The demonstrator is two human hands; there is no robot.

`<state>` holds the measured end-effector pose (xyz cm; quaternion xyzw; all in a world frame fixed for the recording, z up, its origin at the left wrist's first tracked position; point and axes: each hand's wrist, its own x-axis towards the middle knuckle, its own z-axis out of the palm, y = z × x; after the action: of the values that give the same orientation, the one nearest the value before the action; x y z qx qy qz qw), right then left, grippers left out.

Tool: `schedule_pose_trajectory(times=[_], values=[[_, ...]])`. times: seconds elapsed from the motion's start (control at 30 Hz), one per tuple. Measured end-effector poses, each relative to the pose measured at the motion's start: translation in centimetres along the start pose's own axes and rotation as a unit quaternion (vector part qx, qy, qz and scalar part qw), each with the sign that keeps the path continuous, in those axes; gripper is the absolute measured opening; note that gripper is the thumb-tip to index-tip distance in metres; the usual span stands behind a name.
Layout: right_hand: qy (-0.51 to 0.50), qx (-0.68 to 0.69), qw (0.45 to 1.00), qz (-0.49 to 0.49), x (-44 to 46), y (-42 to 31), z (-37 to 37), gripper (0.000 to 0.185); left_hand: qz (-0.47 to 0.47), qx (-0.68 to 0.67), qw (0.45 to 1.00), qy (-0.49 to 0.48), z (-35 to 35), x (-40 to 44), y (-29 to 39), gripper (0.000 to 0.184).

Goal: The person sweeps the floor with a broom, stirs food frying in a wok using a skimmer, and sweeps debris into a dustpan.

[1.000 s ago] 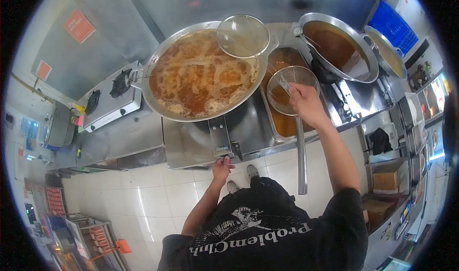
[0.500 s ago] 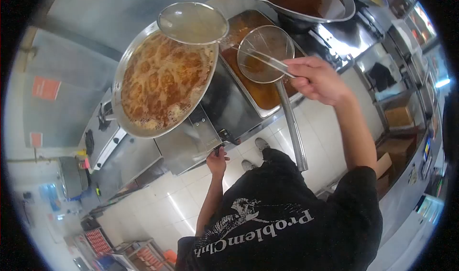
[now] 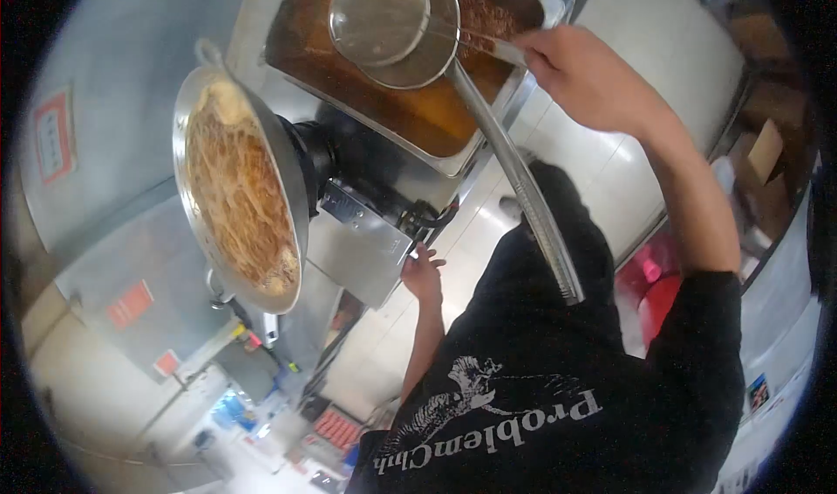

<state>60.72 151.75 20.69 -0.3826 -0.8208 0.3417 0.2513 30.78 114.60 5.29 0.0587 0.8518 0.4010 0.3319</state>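
My right hand (image 3: 580,80) grips the handle of a fine-mesh skimmer (image 3: 377,25), whose round head is over the metal tray (image 3: 445,161) of brown oil. Below the skimmer head, a larger strainer (image 3: 445,62) lies across the tray, its long ribbed handle (image 3: 523,189) sticking out past the front edge. At the front of the steel stove, my left hand (image 3: 423,278) has its fingers apart beside the control panel (image 3: 370,219), near a black fitting (image 3: 427,219). A wok (image 3: 298,232) of bubbling, foamy oil stands on the burner to the left.
Steel wall panels with orange-red labels (image 3: 131,304) rise behind the stove. Cardboard boxes (image 3: 763,149) and a red container (image 3: 660,306) are at the right. Pale floor tiles (image 3: 384,337) run along the stove front.
The skimmer has moved from above the wok's edge to over the tray and strainer. My view has turned and shifted. My left hand's fingers have loosened from the black knob.
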Motion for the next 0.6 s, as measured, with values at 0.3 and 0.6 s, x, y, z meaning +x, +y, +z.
schedule_pose_trajectory(times=[0.3,0.6], values=[[-0.167,-0.036,0.985,-0.008,3.1,0.0,0.7,0.022,-0.044,0.044,0.998,-0.012,0.7,0.0,0.5,0.034],[-0.238,0.072,0.945,0.213,4.4,-2.4,-1.3,0.035,-0.052,0.100,0.994,-0.013,1.1,-0.3,1.3,0.042]])
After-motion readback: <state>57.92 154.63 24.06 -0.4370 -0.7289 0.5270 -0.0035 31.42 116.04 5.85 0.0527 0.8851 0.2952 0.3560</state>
